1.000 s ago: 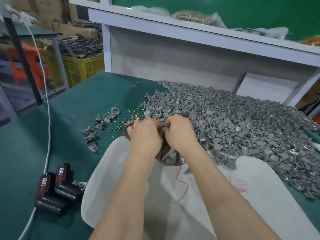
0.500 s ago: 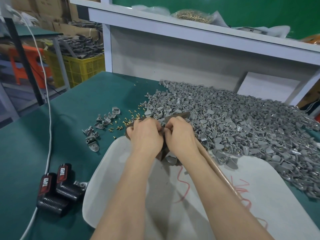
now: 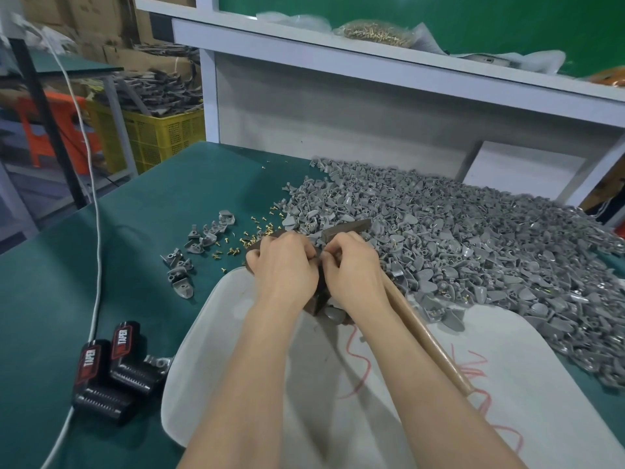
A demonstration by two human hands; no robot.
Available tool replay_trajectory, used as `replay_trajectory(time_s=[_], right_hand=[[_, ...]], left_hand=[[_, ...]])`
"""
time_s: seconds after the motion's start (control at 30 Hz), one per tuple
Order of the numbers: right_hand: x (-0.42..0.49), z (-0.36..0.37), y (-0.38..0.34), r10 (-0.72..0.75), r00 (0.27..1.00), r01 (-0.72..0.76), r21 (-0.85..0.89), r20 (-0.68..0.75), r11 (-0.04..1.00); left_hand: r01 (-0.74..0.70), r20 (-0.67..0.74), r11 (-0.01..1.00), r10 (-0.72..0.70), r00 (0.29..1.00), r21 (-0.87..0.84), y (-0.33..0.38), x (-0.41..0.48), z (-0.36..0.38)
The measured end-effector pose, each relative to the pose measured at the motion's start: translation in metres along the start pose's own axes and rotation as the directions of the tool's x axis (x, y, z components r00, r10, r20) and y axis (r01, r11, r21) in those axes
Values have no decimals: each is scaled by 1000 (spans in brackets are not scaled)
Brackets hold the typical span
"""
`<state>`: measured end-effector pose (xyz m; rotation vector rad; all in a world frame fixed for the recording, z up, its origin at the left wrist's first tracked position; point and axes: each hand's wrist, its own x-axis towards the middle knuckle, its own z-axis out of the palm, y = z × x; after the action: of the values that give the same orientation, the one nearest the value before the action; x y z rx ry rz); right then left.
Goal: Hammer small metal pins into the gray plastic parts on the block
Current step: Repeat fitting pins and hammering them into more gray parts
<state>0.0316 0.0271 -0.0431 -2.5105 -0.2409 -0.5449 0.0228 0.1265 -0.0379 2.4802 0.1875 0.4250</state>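
At bench front, over white tray (image 3: pixel 216 333): both hands meet on dark block (image 3: pixel 317 301). L hand (image 3: pixel 284 265) lies curled over block top; what its fingertips pinch is hidden, so cannot tell. R hand (image 3: pixel 353 265) is clenched round hammer (image 3: pixel 348 227) close under the head, handle trailing back beneath my forearm, with its fingertips reaching to the L ones.

Step in hand, by my judgement: seating a pin in a part on the block, pre-strike. That part is not visible under the hands.

Stock: gray plastic parts (image 3: pixel 473 238) heaped to R & behind, edge of heap on tray. Brass pins (image 3: pixel 250 236) lie loose on green mat (image 3: pixel 101 265), just L of block.

Next move req's: pin held upright, R hand shifted down the handle, short light tap. Risk: fingertips near strike pt.
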Motion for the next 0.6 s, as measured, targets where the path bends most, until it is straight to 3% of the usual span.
replay_trajectory(time_s=[0.6], right_hand=[[11,-14,-7,119,977,-110,-57,179,992]], left_hand=[[-6,22,1000,6,1000,-12,2,-1,-2]])
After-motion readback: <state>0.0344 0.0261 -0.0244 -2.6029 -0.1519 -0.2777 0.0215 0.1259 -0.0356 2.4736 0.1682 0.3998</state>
